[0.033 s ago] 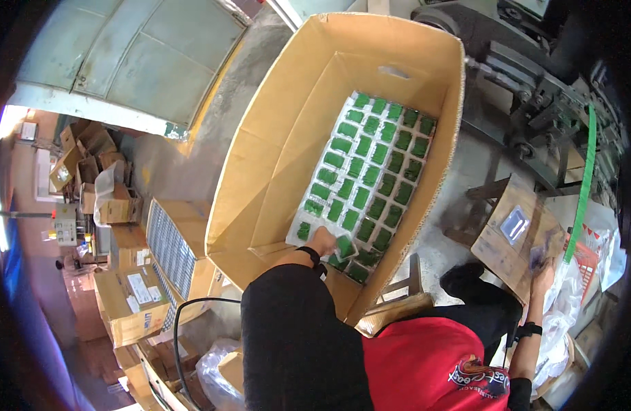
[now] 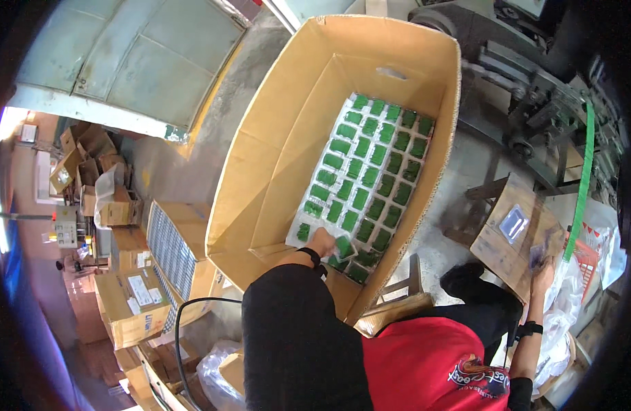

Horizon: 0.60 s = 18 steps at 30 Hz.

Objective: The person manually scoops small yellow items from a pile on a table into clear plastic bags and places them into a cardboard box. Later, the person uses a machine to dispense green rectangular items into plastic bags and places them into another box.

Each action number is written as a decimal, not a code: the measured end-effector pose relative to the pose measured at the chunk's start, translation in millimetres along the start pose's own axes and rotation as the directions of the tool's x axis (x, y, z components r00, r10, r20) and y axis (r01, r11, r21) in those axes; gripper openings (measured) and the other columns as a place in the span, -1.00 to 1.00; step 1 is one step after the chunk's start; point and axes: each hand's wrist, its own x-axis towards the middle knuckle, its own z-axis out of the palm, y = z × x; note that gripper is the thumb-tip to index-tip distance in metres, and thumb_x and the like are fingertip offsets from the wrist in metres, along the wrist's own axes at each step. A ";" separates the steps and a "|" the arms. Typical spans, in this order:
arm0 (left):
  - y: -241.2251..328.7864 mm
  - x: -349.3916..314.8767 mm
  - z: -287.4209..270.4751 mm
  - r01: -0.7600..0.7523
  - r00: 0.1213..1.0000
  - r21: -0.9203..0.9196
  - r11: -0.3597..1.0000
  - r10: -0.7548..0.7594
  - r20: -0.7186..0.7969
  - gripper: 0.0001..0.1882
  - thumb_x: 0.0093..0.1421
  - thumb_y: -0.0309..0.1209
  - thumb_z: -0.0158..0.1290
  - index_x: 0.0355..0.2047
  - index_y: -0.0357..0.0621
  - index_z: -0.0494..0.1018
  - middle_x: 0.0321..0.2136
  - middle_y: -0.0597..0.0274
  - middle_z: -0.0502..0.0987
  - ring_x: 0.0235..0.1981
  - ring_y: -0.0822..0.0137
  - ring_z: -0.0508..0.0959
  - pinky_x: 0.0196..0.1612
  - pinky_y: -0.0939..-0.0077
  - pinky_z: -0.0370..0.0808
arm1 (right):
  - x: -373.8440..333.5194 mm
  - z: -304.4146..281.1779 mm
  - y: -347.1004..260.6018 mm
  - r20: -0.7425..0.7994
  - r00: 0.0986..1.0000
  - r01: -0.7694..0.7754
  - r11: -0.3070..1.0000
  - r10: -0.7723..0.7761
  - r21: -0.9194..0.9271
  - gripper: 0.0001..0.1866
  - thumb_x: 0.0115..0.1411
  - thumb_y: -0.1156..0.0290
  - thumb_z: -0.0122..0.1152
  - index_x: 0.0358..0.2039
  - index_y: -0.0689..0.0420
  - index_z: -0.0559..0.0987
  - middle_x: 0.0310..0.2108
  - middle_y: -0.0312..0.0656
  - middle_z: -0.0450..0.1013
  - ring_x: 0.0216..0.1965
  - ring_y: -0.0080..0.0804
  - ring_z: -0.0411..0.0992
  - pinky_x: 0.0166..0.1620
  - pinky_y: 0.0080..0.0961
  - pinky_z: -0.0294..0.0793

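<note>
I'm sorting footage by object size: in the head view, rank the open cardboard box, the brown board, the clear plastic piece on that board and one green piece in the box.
Largest to smallest, as they look:
1. Open cardboard box
2. Brown board
3. Clear plastic piece
4. One green piece

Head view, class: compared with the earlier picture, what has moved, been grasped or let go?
Nothing visibly, beyond a very slight shift of the view. The left hand stays at the green packs in the large cardboard box; the right hand stays by the brown board.
</note>
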 end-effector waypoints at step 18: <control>113.7 -42.0 -54.3 -0.045 0.955 0.496 0.867 -0.109 0.277 -0.78 -0.13 -0.51 -0.04 -0.51 -0.46 0.47 -0.50 -0.22 0.52 -0.49 -0.04 0.57 -0.47 0.14 0.45 | -28.2 23.0 16.3 0.132 0.987 -0.045 0.950 0.089 -0.308 -0.52 -0.15 0.61 0.16 -0.12 0.20 0.41 -0.28 0.03 0.43 -0.40 -0.06 0.46 -0.39 -0.23 0.47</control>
